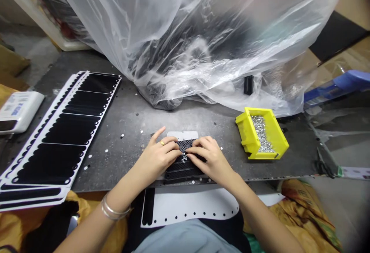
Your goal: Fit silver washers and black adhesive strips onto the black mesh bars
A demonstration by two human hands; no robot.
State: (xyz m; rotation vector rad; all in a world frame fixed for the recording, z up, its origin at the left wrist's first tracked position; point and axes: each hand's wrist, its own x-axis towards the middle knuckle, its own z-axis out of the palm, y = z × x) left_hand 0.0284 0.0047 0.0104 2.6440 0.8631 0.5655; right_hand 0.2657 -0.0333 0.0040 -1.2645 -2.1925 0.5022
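A black ribbed plastic part point(180, 167) lies near the front edge of the grey worktable point(130, 125), on a white card. Both my hands rest on top of it. My left hand point(157, 156), a ring on one finger, presses its curled fingers onto the part's left side, index finger lifted. My right hand point(206, 157) lies on the right side, fingertips pinched together at the middle. Several small silvery nuts point(184, 157) sit on the part between my fingertips. What the fingertips pinch is too small to make out.
A yellow bin point(274, 135) of small silvery nuts stands to the right. Stacked white sheets of black foam strips point(62, 129) lie at the left. A big clear plastic bag point(202, 33) of dark parts fills the back. A used white sheet point(190, 206) hangs over my lap.
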